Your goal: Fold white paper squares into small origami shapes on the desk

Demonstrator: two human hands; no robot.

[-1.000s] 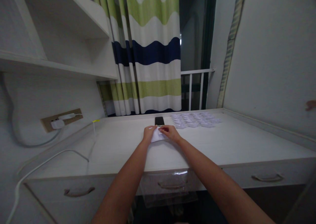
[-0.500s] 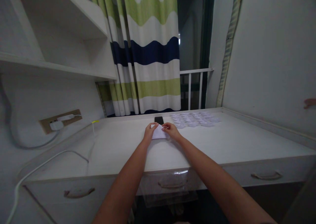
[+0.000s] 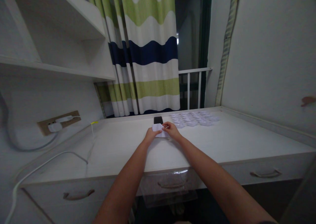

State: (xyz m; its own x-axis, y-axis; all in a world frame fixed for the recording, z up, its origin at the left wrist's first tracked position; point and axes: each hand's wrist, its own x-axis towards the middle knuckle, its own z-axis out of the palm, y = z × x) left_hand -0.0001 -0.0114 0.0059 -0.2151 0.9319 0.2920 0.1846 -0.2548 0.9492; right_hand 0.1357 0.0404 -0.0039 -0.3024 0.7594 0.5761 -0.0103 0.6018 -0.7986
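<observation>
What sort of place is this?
Looks like a study corner at home, perhaps in a bedroom: a white desk with drawers, a striped curtain behind it, and a wall shelf above its left side.

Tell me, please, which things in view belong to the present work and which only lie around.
Work in hand:
white paper, held by left hand and right hand
likely the white pieces in rows

Lying about:
dark phone-like object
white cable

No readable text
No letters, numbers or brands can be made out on the white paper (image 3: 157,127), dark flat object (image 3: 158,120) or wall plugs (image 3: 54,127).
</observation>
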